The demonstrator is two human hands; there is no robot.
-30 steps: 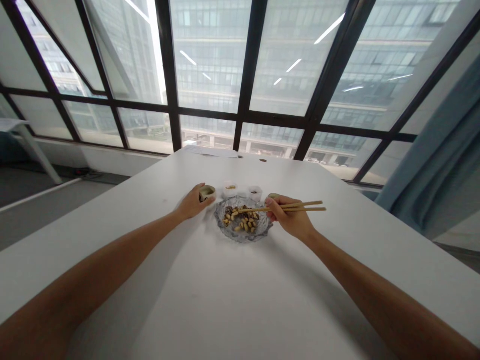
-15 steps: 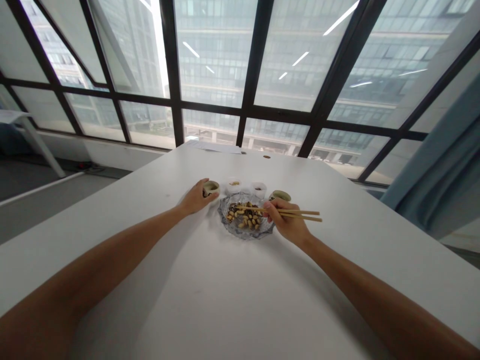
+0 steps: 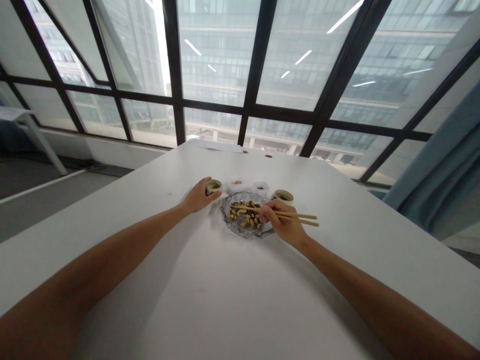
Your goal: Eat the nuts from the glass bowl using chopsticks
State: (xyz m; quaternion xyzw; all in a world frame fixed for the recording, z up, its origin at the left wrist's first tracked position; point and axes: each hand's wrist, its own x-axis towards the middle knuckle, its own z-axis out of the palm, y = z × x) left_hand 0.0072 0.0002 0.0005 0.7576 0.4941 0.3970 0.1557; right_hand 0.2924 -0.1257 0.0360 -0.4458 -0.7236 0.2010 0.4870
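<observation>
My left hand (image 3: 200, 195) is wrapped round a small greenish cup (image 3: 213, 186) standing on the white table. In my right hand (image 3: 281, 220) is a pair of wooden chopsticks (image 3: 296, 217), their tips among the nuts (image 3: 247, 217) in a clear scalloped glass bowl (image 3: 234, 231). The nuts look like pistachios, with darker bits at the back. Whether the chopstick tips pinch a piece is too small to tell. Just behind my right hand sits a second greenish cup (image 3: 283, 196), partly covered by it.
Behind the glass bowl stand two small white tubs, a left tub (image 3: 236, 186) with pale pieces and a right tub (image 3: 261, 189) with dark ones. Papers (image 3: 215, 145) and a small brown disc (image 3: 268, 156) lie at the table's (image 3: 210, 300) far end. A blue curtain (image 3: 438, 185) hangs at right.
My right hand has shifted slightly left, carrying the chopstick tips a little toward the bowl's left side. More of the right cup shows. My left hand stays on its cup; the view has moved slightly.
</observation>
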